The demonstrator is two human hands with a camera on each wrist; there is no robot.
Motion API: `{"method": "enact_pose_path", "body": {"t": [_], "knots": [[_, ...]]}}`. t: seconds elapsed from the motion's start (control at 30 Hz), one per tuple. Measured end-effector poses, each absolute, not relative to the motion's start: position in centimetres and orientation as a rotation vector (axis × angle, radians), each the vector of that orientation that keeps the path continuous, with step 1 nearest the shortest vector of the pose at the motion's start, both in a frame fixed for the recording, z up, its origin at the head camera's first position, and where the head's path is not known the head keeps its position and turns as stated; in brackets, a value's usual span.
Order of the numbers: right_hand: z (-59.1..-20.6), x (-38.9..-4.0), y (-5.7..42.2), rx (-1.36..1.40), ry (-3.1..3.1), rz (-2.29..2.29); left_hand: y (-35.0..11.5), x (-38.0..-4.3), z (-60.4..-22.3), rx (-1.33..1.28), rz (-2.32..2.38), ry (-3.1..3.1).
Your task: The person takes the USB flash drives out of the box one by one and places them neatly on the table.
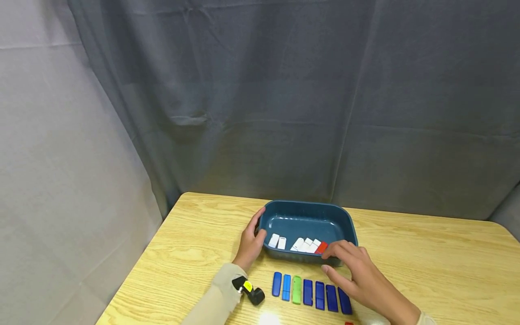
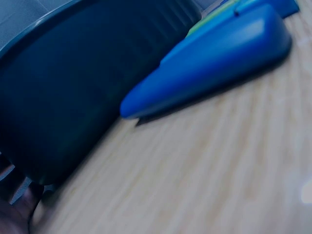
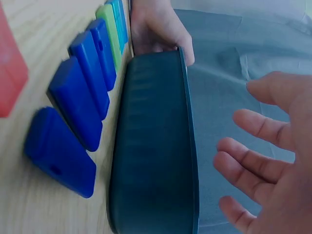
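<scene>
We see the dark blue tray [image 1: 307,215] sitting on the wooden bench [image 1: 426,257], holding white pieces [image 1: 305,245] and one red piece [image 1: 321,247]. Our left hand [image 1: 251,243] grips its left rim, fingers curled round it. Our right hand [image 1: 357,268] hovers at the near rim, fingers spread, holding nothing. A row of blue and green pieces [image 1: 310,291] lies just in front.

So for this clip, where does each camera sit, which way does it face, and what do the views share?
Head: worn on the head, looks forward and down at the table, teal bin and row of blue and green blocks; both hands show, left hand gripping the bin's end, right hand at its near rim.
Left wrist: low at table level, blurred, faces the bin's wall and a blue block.
Right wrist: beside the bin, looks along its near wall; the right hand's spread fingers show.
Shared: all three see the bin and blue blocks.
</scene>
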State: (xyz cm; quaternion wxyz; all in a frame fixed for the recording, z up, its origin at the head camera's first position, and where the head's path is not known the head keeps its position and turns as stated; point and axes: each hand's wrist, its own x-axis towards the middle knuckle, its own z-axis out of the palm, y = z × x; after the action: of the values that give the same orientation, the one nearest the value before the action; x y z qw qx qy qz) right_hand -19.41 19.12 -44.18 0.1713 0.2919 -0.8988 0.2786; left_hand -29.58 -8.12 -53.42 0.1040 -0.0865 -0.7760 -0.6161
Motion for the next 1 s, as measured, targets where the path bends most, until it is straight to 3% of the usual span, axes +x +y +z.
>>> {"method": "enact_pose_path", "body": {"t": [0.27, 1.0], "knots": [[-44.5, -21.7, 18.9, 0.889, -2.449, 0.809, -8.1, -29.7, -53.2, -0.251, -1.839, -2.289], [-46.9, -25.5, 18.4, 0.690, -2.646, 0.541, -8.1, -29.5, -53.6, -0.244, -1.840, -2.289]]}}
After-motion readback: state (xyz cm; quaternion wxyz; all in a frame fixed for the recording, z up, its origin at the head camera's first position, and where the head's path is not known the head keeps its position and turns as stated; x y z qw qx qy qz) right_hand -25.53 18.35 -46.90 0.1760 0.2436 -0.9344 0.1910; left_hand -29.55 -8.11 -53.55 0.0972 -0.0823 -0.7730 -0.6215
